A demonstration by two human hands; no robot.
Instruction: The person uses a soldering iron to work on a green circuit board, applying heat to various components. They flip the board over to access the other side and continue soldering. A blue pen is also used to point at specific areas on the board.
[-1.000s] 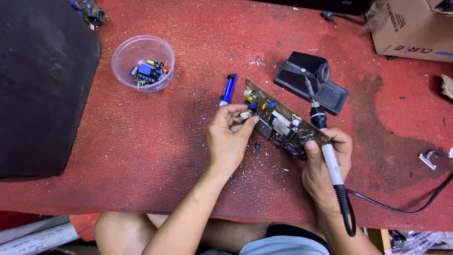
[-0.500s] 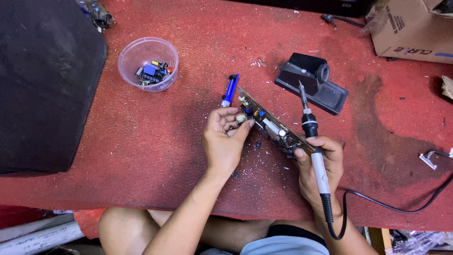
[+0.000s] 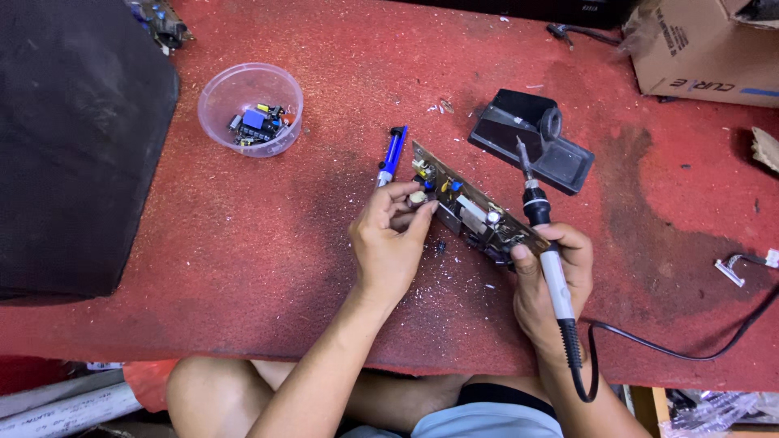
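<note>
1. In the middle of the frame, the left hand (image 3: 389,247) pinches a small part on the circuit board (image 3: 475,215) (held tilted on edge).
2. The right hand (image 3: 552,280) grips the board's lower end and a soldering iron (image 3: 542,235).
3. A blue pump (image 3: 392,154) lies just above the left hand.

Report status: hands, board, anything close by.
Left hand pinching a part on the board. Right hand holds board end and soldering iron, tip up. Blue pump and iron stand close behind.
</note>
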